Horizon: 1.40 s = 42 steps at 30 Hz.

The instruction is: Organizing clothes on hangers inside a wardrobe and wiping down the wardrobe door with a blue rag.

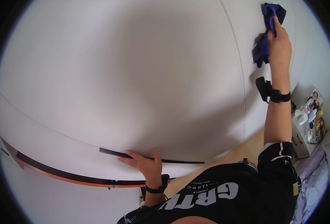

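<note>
A crumpled dark blue cloth (274,14) lies under my right hand (279,46), pressed flat against a white cabinet door panel (159,84) near the upper right. Part of the cloth hangs out on the left side of the palm. My left hand (146,163) rests with spread fingers on the long black handle strip (181,161) at the panel's edge, low in the view; it grasps no loose object. Both wrists wear black straps, and the right one carries a small black device.
A white bedside cabinet (302,140) with small items and a photo on top stands at the right, beside a bed with pale purple bedding (313,173). Wooden floor (251,148) shows below the panel. A dark, orange-edged panel (70,175) curves along the lower left.
</note>
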Each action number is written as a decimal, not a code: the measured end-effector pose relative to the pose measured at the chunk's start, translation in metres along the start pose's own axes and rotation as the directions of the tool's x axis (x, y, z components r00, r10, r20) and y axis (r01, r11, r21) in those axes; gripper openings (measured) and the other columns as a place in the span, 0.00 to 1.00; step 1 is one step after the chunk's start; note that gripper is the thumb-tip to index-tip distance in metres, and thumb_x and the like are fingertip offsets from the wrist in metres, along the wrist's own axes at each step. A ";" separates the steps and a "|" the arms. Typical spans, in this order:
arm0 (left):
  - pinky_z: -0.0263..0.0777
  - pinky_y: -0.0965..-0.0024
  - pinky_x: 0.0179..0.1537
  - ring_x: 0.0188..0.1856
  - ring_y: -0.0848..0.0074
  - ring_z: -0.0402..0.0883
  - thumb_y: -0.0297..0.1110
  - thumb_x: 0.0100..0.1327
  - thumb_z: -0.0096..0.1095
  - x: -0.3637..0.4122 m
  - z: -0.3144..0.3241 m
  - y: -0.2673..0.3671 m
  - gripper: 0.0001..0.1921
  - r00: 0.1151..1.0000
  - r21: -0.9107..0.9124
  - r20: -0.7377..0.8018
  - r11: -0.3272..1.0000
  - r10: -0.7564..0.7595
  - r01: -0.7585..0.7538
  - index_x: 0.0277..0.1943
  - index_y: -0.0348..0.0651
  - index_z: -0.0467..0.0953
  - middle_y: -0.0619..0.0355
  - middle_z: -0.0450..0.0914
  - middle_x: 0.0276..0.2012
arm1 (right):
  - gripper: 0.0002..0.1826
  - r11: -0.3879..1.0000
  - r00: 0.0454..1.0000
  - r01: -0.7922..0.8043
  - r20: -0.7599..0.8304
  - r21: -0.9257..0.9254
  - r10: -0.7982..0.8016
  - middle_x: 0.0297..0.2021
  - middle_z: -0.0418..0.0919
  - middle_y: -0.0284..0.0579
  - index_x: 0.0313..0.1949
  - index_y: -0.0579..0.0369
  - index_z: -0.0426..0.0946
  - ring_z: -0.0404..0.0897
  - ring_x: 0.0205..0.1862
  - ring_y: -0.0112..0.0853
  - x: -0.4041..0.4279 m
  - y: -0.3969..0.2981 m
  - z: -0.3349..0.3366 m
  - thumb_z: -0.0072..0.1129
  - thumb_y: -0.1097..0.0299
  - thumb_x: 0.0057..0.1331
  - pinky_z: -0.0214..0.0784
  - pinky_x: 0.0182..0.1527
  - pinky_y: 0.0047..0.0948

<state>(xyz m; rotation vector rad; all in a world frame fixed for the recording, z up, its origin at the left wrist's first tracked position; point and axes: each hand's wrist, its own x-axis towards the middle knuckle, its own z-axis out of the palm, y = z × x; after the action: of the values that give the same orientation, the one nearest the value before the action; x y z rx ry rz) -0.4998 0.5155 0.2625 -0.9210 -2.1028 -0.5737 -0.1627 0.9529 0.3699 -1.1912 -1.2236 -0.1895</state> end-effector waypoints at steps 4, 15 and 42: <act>0.31 0.20 0.66 0.75 0.27 0.18 0.66 0.55 0.70 -0.007 -0.017 -0.006 0.67 0.988 -0.087 0.123 0.992 0.098 -0.088 0.79 0.40 0.28 0.21 0.16 0.73 | 0.26 0.975 0.993 0.013 -0.115 0.221 0.013 0.35 0.78 0.48 0.63 0.38 0.77 0.81 0.37 0.48 -0.057 -0.077 -0.018 0.52 0.69 0.64 0.75 0.42 0.43; 0.31 0.13 0.61 0.71 0.15 0.20 0.60 0.54 0.73 0.000 -0.017 -0.002 0.67 0.972 -0.065 0.119 0.978 0.203 -0.196 0.79 0.40 0.27 0.19 0.12 0.71 | 0.25 0.649 0.863 0.440 -0.092 0.620 -0.497 0.22 0.62 0.35 0.44 0.42 0.87 0.67 0.21 0.30 -0.244 -0.264 -0.078 0.61 0.67 0.42 0.58 0.23 0.29; 0.40 0.37 0.73 0.77 0.28 0.30 0.51 0.65 0.68 0.001 -0.033 0.048 0.57 0.967 -0.007 0.202 0.987 -0.154 0.158 0.78 0.34 0.30 0.17 0.24 0.73 | 0.28 0.742 0.715 0.120 0.460 0.660 -0.526 0.35 0.73 0.55 0.54 0.61 0.76 0.77 0.27 0.43 -0.183 -0.106 -0.071 0.63 0.71 0.50 0.72 0.26 0.40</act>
<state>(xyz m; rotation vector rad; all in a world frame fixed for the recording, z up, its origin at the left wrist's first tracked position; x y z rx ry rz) -0.4484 0.5256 0.2876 -0.8613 -2.3709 -0.6070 -0.2648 0.7677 0.2976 -0.4396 -1.9222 0.3455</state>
